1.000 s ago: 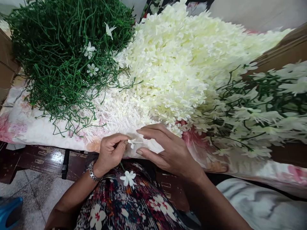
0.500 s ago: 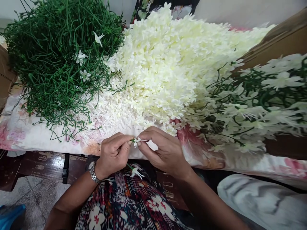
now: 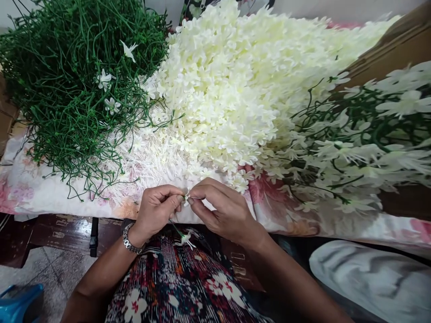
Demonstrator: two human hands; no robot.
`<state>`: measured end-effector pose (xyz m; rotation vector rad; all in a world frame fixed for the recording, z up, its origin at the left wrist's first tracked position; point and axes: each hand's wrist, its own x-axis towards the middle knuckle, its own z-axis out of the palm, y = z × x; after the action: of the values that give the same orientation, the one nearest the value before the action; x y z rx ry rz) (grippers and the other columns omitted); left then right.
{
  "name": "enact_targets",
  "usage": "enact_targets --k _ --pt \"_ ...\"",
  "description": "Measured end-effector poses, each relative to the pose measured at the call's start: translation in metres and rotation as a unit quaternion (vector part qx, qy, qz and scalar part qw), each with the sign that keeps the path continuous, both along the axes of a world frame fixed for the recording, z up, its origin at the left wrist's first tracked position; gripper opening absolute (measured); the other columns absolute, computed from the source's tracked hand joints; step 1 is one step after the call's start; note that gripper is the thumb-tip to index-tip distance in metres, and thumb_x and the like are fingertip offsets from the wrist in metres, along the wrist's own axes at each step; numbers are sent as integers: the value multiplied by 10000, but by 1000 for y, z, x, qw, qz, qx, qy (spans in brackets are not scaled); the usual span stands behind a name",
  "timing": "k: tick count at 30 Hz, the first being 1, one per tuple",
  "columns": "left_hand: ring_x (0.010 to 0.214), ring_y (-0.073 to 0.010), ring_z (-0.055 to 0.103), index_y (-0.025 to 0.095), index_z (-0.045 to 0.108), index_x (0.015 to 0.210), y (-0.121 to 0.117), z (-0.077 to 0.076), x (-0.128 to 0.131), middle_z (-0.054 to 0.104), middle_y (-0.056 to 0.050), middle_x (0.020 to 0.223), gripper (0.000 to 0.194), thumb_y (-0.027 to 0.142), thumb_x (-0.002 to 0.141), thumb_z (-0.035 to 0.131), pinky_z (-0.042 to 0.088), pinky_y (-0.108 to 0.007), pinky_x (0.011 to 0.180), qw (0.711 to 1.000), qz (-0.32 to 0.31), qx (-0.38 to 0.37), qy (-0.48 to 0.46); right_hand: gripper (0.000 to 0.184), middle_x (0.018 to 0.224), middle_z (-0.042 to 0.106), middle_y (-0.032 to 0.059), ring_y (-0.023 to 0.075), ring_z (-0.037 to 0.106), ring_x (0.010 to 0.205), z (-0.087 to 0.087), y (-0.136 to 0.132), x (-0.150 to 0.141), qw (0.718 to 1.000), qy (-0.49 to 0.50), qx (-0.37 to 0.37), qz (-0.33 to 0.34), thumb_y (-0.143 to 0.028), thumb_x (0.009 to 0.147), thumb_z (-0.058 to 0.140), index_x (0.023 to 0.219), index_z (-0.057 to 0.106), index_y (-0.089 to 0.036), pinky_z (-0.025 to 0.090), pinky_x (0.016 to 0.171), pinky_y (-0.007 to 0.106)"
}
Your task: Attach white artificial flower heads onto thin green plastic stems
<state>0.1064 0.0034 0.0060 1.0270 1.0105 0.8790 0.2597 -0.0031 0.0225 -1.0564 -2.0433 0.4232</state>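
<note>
Grasping a green stem (image 3: pixel 175 228), our left grip (image 3: pixel 156 210) sits just beside our right grip (image 3: pixel 226 214), which pinches a white flower (image 3: pixel 186 198).

We count one green stem heap (image 3: pixel 67 89); on it, three white flowers (image 3: pixel 104 80); right of it, one cream petal heap (image 3: pixel 218 89); on our side of it, one left hand (image 3: pixel 157 208), one right hand (image 3: pixel 229 215), one wristwatch (image 3: pixel 129 242), one stemmed flower (image 3: pixel 186 239), one white strand (image 3: pixel 197 198).
</note>
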Motion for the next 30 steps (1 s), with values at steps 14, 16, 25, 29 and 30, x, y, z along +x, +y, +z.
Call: enact_targets --k 14,16,25,29,30 --pt "330 -19 369 140 604 645 -2 -10 4 478 48 441 109 191 711 534 310 -141 330 999 41 29 12 130 685 518 29 112 491 652 -6 2 -3 1000 -1 -10 1 -59 745 441 812 489 -159 440 571 248" --pt "332 -18 371 144 601 647 -3 -10 4 480 50 445 110 178 719 525 316 -141 334 999 38 36 15 134 696 520 33 115 494 664 -6 2 -3 1000 -12 -13 5 -59 745 439 817 491 -161 442 579 250" --pt "329 -11 380 151 603 669 -2 -13 5 477 61 443 105 160 728 517 351 -138 348 998 36 52 -6 129 706 519 38 112 486 677 -11 2 -2 1000 -9 -25 14 -54 739 455 814 497 -150 442 591 255" --pt "316 -15 393 136 607 679 -1 -10 1 510 48 453 92 216 707 569 357 -143 331 998 13 -8 -54 119 713 538 30 108 504 678 -3 1 0 998 18 -59 20 -80 749 473 832 506 -159 446 592 253" --pt "312 -15 394 133 608 684 -1 -8 0 520 43 456 106 235 699 584 363 -147 332 997 10 -26 -74 124 725 549 32 110 512 687 0 1 2 997 23 -68 19 -87 744 490 842 510 -159 447 600 255"
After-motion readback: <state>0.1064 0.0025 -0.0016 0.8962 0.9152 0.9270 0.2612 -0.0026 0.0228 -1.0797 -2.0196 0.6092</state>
